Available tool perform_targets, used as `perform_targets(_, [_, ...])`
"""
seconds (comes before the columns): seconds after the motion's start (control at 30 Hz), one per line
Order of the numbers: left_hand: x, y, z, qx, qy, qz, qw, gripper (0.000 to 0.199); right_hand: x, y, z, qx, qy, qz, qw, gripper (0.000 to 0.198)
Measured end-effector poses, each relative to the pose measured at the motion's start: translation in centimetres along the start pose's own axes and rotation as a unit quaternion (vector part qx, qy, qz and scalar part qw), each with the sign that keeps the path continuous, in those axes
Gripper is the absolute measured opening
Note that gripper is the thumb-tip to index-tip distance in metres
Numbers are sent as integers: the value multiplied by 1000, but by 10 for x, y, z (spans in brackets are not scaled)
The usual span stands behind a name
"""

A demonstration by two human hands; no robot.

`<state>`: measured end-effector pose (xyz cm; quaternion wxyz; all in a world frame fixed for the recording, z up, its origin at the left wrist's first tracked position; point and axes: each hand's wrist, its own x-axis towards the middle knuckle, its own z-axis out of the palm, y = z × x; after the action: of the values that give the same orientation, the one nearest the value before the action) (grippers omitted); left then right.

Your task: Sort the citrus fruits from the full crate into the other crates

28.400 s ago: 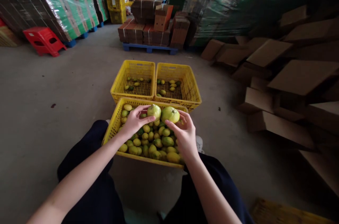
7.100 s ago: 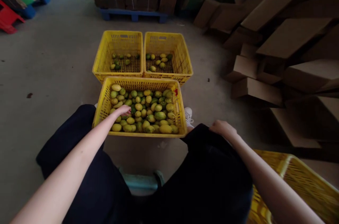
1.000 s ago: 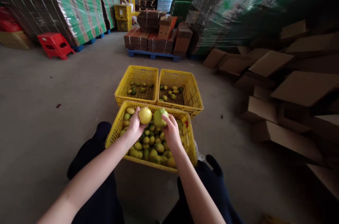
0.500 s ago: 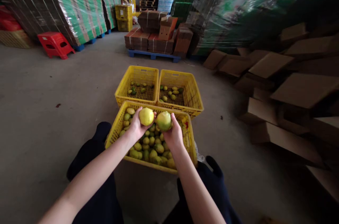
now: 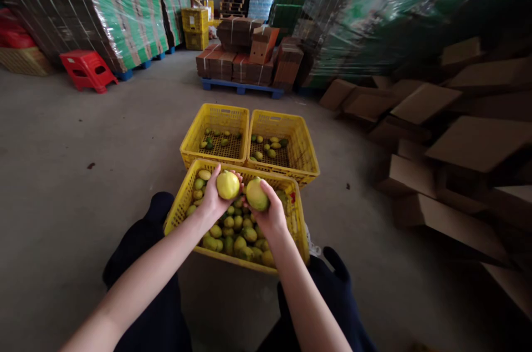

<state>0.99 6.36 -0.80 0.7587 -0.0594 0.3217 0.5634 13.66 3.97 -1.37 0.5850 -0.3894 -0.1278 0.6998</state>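
Note:
My left hand (image 5: 213, 197) is closed round a yellow lemon (image 5: 228, 185), thumb along its left side. In my right hand (image 5: 272, 213) sits a greener lemon (image 5: 257, 194), with the thumb laid over its upper right. Both hands are side by side above the near yellow crate (image 5: 179, 211), the two lemons a small gap apart. Many yellow-green lemons (image 5: 238, 223) lie in that crate; my hands and forearms hide some of them.
Behind the near crate stand two more yellow crates, the left one (image 5: 214, 108) and the right one (image 5: 305, 141), each with several lemons at the bottom. Cardboard boxes (image 5: 446, 219) are heaped on the right. A red stool (image 5: 89, 71) and a loaded blue pallet (image 5: 241, 87) stand farther back.
The lemon in my right hand has turned, showing a yellower side, and has dropped slightly. The left lemon has shifted a little left and tilted. Both stay held.

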Motion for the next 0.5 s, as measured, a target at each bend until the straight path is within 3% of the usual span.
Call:
perform_targets(0.1, [5,-1,-6,-12,24,30,999,34,0,-2,1,48,31,-12,998,18])
perform_targets(0.23, [10,-3,-10,-20,48,56,997,34,3,-1,-1,74,24,-10,997,15])
perform_targets(0.4, [8,-1,-6,-79,60,24,995,30,10,2,-7,76,51,-45,995,4])
perform_targets(0.5, [5,2,-3,-90,74,45,992,22,12,1,-9,82,69,-2,994,11])
